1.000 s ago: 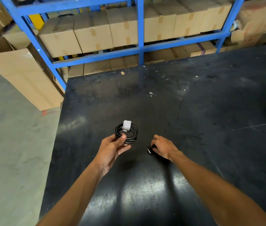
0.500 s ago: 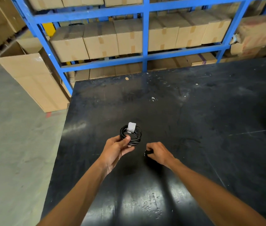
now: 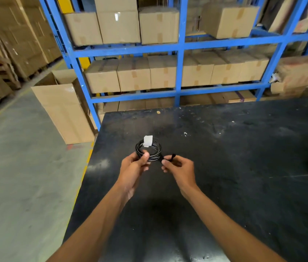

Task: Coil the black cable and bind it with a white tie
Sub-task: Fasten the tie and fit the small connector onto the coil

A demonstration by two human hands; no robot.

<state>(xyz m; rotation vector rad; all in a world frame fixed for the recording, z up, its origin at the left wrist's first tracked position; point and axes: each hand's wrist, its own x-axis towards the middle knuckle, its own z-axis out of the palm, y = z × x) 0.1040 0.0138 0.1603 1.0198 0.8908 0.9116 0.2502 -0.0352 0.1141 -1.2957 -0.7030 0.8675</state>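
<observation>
— What moved?
— The right hand [image 3: 180, 170] rose off the table [image 3: 243, 167] and closed in beside the left hand [image 3: 134, 167], pinching the cable [image 3: 148, 151] end just beside the coil.
— And the view?
— It tilted up.

Glossy black cable [image 3: 148, 152] with a matt white tie [image 3: 147, 141], lower centre, over a scuffed black tabletop [image 3: 243, 157]; brown cardboard boxes [image 3: 134, 73] on blue-painted metal racking [image 3: 179, 53] above.
</observation>
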